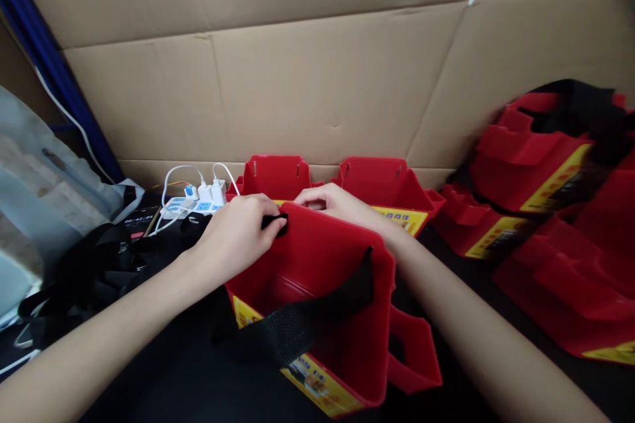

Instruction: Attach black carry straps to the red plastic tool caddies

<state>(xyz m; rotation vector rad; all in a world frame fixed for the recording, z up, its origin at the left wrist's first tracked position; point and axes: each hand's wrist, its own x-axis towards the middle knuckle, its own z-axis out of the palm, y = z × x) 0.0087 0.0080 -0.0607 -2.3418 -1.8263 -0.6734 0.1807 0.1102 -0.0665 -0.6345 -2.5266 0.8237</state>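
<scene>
One glossy red plastic tub (317, 277), square-mouthed with a yellow printed label (322, 386) on its side, lies tipped on the black tabletop (188, 370) nearest the camera. One black woven strap (297, 327) sags across its mouth. The left hand (238, 234) pinches the strap's end tight at the far rim. The right hand (330, 201) curls behind that rim; its grip cannot be told. Beyond stand two matching tubs (275, 177) (384, 185), a heap of more (540, 165) to the right, one white power strip (196, 205), then creased brown cardboard (317, 79).
</scene>
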